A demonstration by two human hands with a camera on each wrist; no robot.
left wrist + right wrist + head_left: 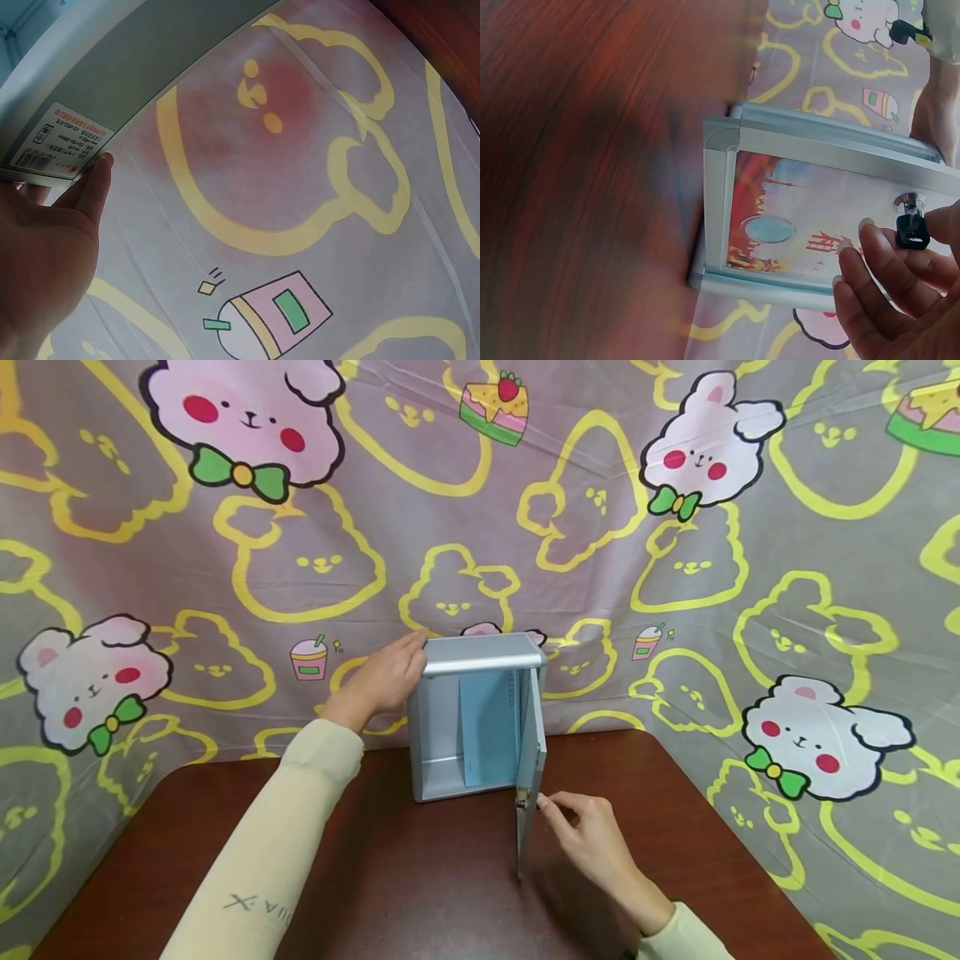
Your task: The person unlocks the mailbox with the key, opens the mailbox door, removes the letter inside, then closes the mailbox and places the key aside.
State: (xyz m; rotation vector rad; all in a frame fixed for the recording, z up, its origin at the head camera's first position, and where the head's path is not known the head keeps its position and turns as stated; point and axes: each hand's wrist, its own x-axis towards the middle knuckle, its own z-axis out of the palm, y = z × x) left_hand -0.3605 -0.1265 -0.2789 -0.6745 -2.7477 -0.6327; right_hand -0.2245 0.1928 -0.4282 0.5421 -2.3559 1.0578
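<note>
A silver-framed metal box [483, 647] stands upright on the table, its hinged door [532, 735] swung out toward me on the right. My left hand [386, 681] rests against the box's upper left corner, fingers fairly straight. A white label [60, 142] shows near those fingertips in the left wrist view. At the door's outer face, my right hand [592, 839] pinches a black-headed key [913, 232] between thumb and forefinger. The key sits in the round lock [910, 199]. Inside the box, a light blue panel [491, 727] leans at the back.
The dark brown wooden table [420, 893] carries the box near its back edge. Behind and beside it hangs a cloth [450, 518] printed with cartoon animals. The door's outside bears a printed picture and an oval window [770, 229].
</note>
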